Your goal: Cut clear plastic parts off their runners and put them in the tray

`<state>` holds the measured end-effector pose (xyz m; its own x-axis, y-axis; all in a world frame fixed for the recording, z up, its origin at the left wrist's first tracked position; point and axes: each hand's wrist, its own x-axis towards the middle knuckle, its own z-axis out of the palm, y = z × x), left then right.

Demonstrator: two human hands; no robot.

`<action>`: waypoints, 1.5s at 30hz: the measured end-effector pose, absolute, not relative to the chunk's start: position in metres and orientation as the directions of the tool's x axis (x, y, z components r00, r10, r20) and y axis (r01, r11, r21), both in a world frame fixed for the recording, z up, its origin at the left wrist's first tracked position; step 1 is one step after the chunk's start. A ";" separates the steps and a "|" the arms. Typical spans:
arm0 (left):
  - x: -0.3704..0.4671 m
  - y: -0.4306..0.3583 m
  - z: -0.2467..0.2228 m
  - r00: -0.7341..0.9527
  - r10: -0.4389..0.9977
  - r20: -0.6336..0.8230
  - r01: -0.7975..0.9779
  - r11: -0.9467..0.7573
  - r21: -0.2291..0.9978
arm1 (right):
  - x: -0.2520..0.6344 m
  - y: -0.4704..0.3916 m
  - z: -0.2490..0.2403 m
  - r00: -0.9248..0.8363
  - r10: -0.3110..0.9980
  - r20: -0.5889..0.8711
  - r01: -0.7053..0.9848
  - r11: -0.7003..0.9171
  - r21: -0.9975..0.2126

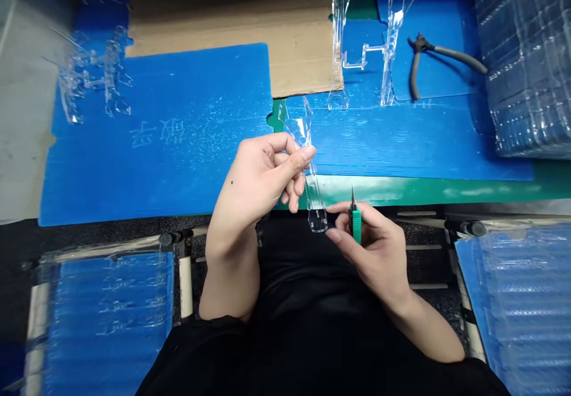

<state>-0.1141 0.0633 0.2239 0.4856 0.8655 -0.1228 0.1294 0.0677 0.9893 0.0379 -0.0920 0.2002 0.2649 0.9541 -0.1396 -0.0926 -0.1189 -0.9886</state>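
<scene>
Clear plastic part [314, 189]; green-handled knife [355, 225]
Part slim, forked at far end; knife right of its near end, pointed blade bare.

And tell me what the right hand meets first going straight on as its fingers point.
Probably the clear plastic piece, at its lower end; the right hand may be touching it, though depth is unclear.

The green bench top [401, 190] carries blue sheets [200, 158] and, toward twelve o'clock, brown cardboard [223, 24]. Linked clear parts [388, 51] lie at one, pliers [420, 45] between one and two, stacked clear trays [529, 69] at two; blurred clear pieces [109, 79], seemingly similar, at ten.
</scene>
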 end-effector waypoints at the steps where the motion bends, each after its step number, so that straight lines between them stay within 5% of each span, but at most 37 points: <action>1: -0.116 0.064 0.221 0.451 0.890 -0.066 0.099 0.023 0.995 | 0.035 -0.093 0.200 0.285 0.952 -0.112 -0.075 -0.094 -0.993; 4: -0.121 0.067 0.210 0.341 0.936 0.085 -0.002 -0.090 0.996 | 0.028 -0.098 0.195 0.358 0.932 -0.061 -0.071 -0.038 -0.997; 9: -0.128 0.062 0.204 0.318 0.948 -0.015 -0.090 0.046 0.995 | 0.023 -0.097 0.193 0.350 0.932 -0.100 -0.054 -0.086 -0.995; 16: -0.128 0.042 0.220 0.341 0.940 0.016 -0.103 0.020 0.994 | 0.008 -0.093 0.203 0.283 0.955 0.087 0.089 0.064 -0.994; 22: -0.128 0.036 0.224 0.345 0.938 -0.016 -0.092 0.051 0.994 | 0.000 -0.093 0.204 0.234 0.968 0.094 0.057 0.083 -0.995; 29: -0.131 0.045 0.213 0.323 0.945 0.042 -0.334 0.072 0.940 | 0.005 -0.098 0.201 0.250 0.967 0.048 -0.021 0.055 -0.998; 35: -0.146 0.045 0.204 0.486 0.870 0.081 -0.391 0.134 0.911 | 0.033 -0.099 0.194 0.251 0.966 0.063 0.053 0.051 -0.997; 40: -0.154 0.026 0.206 0.517 0.827 0.222 -0.161 -0.161 0.974 | 0.059 -0.091 0.211 0.159 0.963 0.218 0.424 0.132 -0.896; 45: -0.155 0.013 0.220 0.553 0.718 0.423 0.026 -0.522 0.853 | 0.074 -0.093 0.243 -0.018 0.939 0.343 0.633 0.277 -0.723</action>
